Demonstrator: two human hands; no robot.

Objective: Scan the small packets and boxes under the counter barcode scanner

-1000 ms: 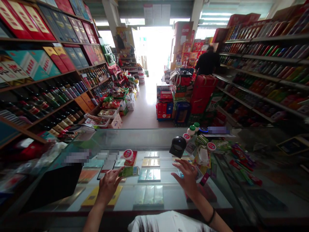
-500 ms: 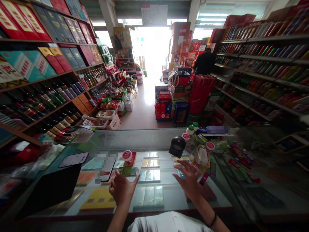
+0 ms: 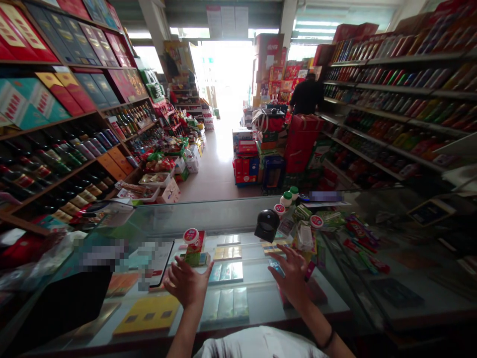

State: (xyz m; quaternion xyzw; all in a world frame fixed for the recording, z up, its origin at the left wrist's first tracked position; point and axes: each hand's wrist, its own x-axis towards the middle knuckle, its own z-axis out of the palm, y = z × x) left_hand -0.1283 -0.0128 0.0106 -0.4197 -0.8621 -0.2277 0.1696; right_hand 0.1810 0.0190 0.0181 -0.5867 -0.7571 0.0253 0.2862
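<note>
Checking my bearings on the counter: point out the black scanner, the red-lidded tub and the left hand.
black scanner (image 3: 267,224), head view, on its domed head.
red-lidded tub (image 3: 191,236), head view, on its round lid.
left hand (image 3: 187,284), head view, on its back.

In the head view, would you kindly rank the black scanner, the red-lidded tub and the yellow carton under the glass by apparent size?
1. Yellow carton, nearest the camera, so unsure.
2. Black scanner.
3. Red-lidded tub.

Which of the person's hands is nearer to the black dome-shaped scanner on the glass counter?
Right. The right hand hovers just below and slightly right of the black scanner, fingers spread. The left hand is farther off, down to the scanner's left, near a green box.
</note>
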